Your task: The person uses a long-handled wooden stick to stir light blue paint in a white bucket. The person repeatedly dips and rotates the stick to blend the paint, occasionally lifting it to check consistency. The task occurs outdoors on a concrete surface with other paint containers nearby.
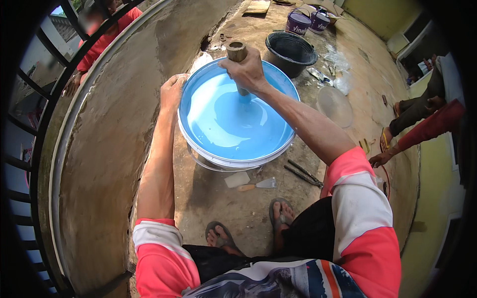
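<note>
A large white bucket [226, 163] full of light blue paint [223, 121] stands on the ground in front of me. My right hand [247, 70] is wrapped round a bamboo stick [236, 49] whose lower end dips into the paint. Its hollow top shows above my fist. At the bucket's left rim, my left hand [173, 90] is closed on the edge, the fingertips partly hidden. Below the bucket lie a putty knife [257, 185] with a wooden handle and a pale flat scraper plate [237, 180]. Dark long-handled pincers [303, 174] rest to the right.
A black tub [291, 53] stands beyond the bucket, with two purple pails [298, 22] farther back. Plastic wrappers [342, 82] and a round translucent lid [334, 107] lie to the right. A low wall [117, 124] runs along the left. People are at both sides.
</note>
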A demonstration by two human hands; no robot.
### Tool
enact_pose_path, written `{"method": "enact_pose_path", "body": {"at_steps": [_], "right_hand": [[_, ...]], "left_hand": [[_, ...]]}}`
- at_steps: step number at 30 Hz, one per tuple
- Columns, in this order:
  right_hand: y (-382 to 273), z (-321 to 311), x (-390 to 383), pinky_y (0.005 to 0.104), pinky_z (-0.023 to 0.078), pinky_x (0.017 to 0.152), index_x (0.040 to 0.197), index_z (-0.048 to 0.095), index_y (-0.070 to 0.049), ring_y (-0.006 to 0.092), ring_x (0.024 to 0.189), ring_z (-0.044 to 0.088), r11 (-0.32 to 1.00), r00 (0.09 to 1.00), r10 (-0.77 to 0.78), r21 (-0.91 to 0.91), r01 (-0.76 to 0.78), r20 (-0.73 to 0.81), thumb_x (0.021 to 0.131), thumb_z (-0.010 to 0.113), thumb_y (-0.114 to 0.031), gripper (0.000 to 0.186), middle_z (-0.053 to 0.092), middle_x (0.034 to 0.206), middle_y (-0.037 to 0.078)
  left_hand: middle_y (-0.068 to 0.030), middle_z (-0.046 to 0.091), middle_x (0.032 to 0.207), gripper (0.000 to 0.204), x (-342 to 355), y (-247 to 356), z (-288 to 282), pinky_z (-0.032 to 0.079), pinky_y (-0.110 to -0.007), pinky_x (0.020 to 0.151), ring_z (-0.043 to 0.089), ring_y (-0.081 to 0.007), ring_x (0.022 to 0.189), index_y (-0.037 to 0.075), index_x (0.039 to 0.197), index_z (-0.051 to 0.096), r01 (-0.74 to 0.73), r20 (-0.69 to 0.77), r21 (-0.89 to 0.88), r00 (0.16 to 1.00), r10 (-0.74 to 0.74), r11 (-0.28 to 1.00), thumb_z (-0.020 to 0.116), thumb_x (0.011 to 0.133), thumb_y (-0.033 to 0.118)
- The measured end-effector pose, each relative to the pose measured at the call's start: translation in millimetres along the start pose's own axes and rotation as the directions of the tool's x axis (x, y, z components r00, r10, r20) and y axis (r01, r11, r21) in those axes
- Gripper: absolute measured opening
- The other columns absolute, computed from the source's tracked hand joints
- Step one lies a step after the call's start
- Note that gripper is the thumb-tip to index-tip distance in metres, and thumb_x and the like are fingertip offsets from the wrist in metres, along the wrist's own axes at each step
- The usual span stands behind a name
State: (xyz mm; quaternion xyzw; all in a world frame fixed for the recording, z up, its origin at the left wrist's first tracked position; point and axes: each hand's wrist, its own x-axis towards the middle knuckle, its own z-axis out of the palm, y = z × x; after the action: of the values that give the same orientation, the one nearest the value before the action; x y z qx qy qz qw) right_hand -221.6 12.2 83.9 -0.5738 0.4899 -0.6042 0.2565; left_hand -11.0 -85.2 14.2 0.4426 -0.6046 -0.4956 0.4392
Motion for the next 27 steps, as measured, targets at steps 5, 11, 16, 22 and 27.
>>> {"method": "enact_pose_path", "body": {"at_steps": [5,11,16,22,27], "right_hand": [[-14.3,46.0,-5.0,0.0321,0.043,0.059,0.075,0.059,-0.004,0.0092,0.066,0.050,0.989,0.997,-0.048,0.144,0.040,0.053,0.073,0.070,-0.009,0.012,0.057,0.068,0.000],[-32.1,35.6,-29.8,0.0302,0.043,0.045,0.068,0.057,-0.004,0.0096,0.049,0.054,0.957,0.986,0.049,0.276,-0.092,0.161,0.074,0.069,-0.005,0.014,0.057,0.057,0.003],[-25.0,3.0,-28.7,0.0320,0.046,0.052,0.071,0.057,-0.001,0.0106,0.057,0.054,0.996,0.998,-0.055,0.065,0.058,-0.040,0.075,0.069,-0.009,0.015,0.057,0.061,0.003],[-40.0,-5.6,-4.4,0.0330,0.053,0.064,0.086,0.067,0.000,0.0139,0.068,0.062,0.950,0.949,-0.307,-0.087,0.301,-0.069,0.079,0.072,-0.016,0.018,0.067,0.074,0.007],[-75.5,5.8,19.3,0.0318,0.056,0.079,0.097,0.071,-0.004,0.0152,0.084,0.069,0.912,0.928,-0.367,0.174,0.373,-0.066,0.078,0.076,-0.014,0.022,0.074,0.088,0.008]], "left_hand": [[-0.0051,0.072,0.103,0.025,-0.1,7.1,-5.2,0.050,-0.027,0.084,0.064,-0.0130,0.091,0.001,0.107,0.074,0.053,0.021,-0.082,0.998,-0.052,0.995,0.062,0.096,0.020],[-0.0060,0.072,0.106,0.029,18.0,-11.8,-21.8,0.051,-0.028,0.086,0.065,-0.0139,0.095,0.001,0.113,0.072,-0.107,-0.015,0.057,0.994,0.108,0.993,0.064,0.098,0.024],[-0.0064,0.071,0.109,0.032,12.8,37.1,-22.3,0.051,-0.030,0.087,0.064,-0.0144,0.094,0.003,0.117,0.071,-0.267,-0.038,0.156,0.960,0.276,0.951,0.063,0.099,0.028],[-0.0100,0.068,0.121,0.044,-40.4,138.9,7.7,0.048,-0.035,0.095,0.063,-0.0196,0.104,0.005,0.130,0.064,-0.457,0.195,0.106,0.880,0.433,0.883,0.064,0.098,0.035],[-0.0228,0.066,0.124,0.060,-61.6,171.8,29.2,0.048,-0.049,0.105,0.060,-0.0374,0.123,0.006,0.133,0.062,-0.571,0.225,0.049,0.806,0.548,0.820,0.075,0.089,0.043]]}}
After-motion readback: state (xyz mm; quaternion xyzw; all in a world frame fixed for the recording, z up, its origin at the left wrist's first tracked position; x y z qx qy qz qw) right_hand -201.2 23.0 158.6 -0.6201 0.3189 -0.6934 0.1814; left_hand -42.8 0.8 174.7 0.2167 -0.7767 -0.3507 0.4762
